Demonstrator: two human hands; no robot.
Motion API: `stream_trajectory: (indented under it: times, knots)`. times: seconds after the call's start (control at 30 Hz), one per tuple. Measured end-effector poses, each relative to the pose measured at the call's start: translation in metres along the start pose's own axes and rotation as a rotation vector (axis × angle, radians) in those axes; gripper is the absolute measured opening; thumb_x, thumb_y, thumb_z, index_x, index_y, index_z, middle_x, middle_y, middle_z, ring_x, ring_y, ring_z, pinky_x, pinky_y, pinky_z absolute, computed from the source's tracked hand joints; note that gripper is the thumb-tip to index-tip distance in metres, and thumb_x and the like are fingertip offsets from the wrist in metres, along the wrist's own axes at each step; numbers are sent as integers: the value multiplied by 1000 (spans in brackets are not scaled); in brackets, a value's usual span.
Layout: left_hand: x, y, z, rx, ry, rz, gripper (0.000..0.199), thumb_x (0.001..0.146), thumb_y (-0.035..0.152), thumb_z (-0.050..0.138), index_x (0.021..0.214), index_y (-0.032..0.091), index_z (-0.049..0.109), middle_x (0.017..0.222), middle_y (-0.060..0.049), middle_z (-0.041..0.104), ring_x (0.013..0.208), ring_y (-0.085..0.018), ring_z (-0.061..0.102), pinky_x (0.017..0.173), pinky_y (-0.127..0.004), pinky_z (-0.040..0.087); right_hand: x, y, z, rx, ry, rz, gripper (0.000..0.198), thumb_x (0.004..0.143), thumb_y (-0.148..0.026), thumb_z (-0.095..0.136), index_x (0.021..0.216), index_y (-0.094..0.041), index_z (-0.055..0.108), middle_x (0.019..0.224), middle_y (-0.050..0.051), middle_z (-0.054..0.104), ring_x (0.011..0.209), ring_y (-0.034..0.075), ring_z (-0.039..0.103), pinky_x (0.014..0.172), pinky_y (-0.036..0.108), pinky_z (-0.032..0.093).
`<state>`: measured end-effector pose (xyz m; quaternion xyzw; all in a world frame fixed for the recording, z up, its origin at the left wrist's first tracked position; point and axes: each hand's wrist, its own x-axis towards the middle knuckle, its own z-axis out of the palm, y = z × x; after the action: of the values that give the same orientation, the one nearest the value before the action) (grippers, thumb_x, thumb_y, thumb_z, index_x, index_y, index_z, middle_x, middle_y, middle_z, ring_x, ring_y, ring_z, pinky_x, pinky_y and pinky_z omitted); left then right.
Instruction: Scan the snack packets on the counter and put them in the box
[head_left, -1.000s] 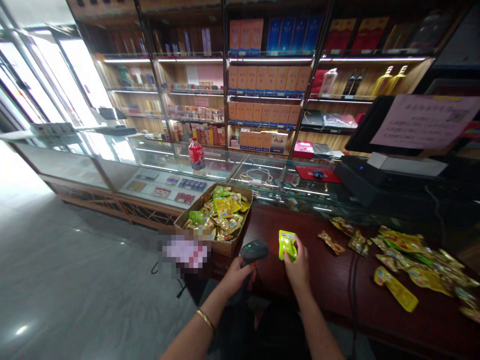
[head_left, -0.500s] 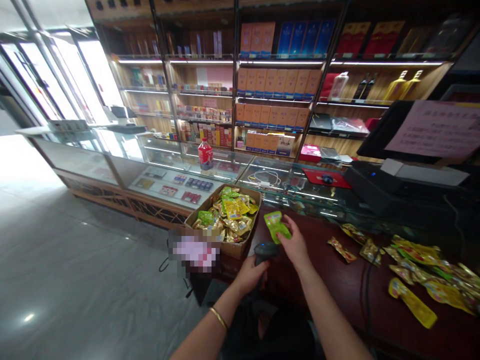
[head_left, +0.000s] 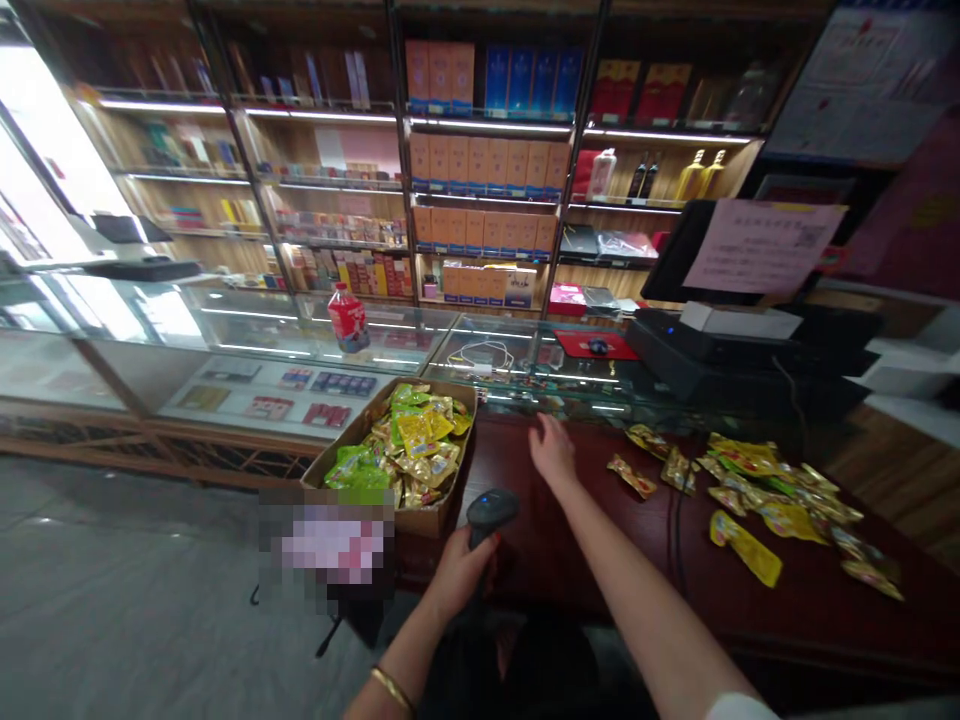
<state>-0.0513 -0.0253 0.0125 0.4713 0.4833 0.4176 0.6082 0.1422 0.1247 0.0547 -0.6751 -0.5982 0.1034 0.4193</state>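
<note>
My left hand [head_left: 459, 570] is wrapped round the handle of a dark barcode scanner [head_left: 491, 508], whose head points up and away. To its right and farther off, my right hand [head_left: 553, 452] is over the dark red counter, fingers loosely apart and no packet visible in it. A cardboard box [head_left: 431, 522] full of gold, yellow and green snack packets stands left of both hands. One green packet [head_left: 358, 470] lies on the pile at the box's left side. On the counter to the right are scattered gold and yellow snack packets [head_left: 750, 460].
A glass display counter [head_left: 405, 350] runs behind, bearing a red bottle [head_left: 348, 318], a white cable [head_left: 480, 355] and a mouse on a red mat [head_left: 574, 344]. A monitor with a pink sheet [head_left: 761, 247] stands back right. Dark cables cross the wooden counter.
The green packet has left my right hand, and a green packet now shows at the box's left side. My left hand still holds the scanner. The view has turned right.
</note>
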Motion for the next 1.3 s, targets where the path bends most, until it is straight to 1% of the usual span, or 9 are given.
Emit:
stream_trajectory:
  times: [0.13,0.27,0.4,0.5,0.67,0.8,0.97,1.17,1.3]
  knots:
    - [2,-4,-2,-3,-23,-1,53,75,71,73,75,20,55,54,1,60,36,-13,53,36,-23,38,6,109,-61,-428,126,353,59,104,-33,35,153,-3,49,162,31,43,155,42,33,119,67,31]
    - [1,-3,-4,-21,-32,1,53,77,70,73,76,20,57,55,2,60,37,-12,52,37,-22,39,-9,153,-74,-509,-28,377,60,102,-33,36,151,-2,51,149,33,56,144,43,48,114,64,37]
    - [-1,1,-4,-50,-30,3,55,74,71,76,80,19,58,55,3,61,37,-12,52,37,-22,38,-54,138,-42,-453,-58,120,66,99,-38,44,156,-4,47,154,30,53,148,44,45,119,62,33]
    - [-2,1,-4,-41,-45,12,55,74,70,77,77,19,58,54,2,60,36,-12,51,36,-22,36,-80,120,-17,-223,-91,-58,60,98,-43,46,151,-15,55,148,21,63,144,38,52,121,59,34]
    - [-4,1,-3,-17,-70,20,52,77,67,76,71,18,58,52,1,60,36,-11,50,36,-22,36,-86,101,-16,199,-97,-18,51,103,-46,36,134,-22,68,118,13,77,105,27,75,99,46,57]
    - [-5,3,-4,-28,-74,42,54,76,68,77,67,18,58,49,0,59,34,-11,49,37,-22,34,-96,82,-30,190,-110,-192,48,102,-47,46,137,-22,66,140,14,68,129,28,65,111,48,51]
    - [-9,6,-6,-98,-55,76,57,78,70,74,63,17,61,47,-1,57,37,-12,50,40,-23,35,-140,48,-23,-17,-379,-455,64,95,-44,63,155,-25,50,157,13,57,145,31,52,123,56,36]
    - [-9,5,-7,-126,-23,89,52,78,64,74,62,17,61,49,-1,57,37,-12,50,40,-24,36,-161,28,-8,-120,-496,-461,75,83,-39,72,154,-26,50,161,15,52,154,42,38,123,78,11]
    - [-9,0,-6,-102,-42,64,51,80,64,73,63,17,62,49,-2,58,38,-12,51,40,-24,37,-154,37,-3,119,-338,-287,56,82,-33,68,137,-27,63,146,12,60,143,35,52,126,68,25]
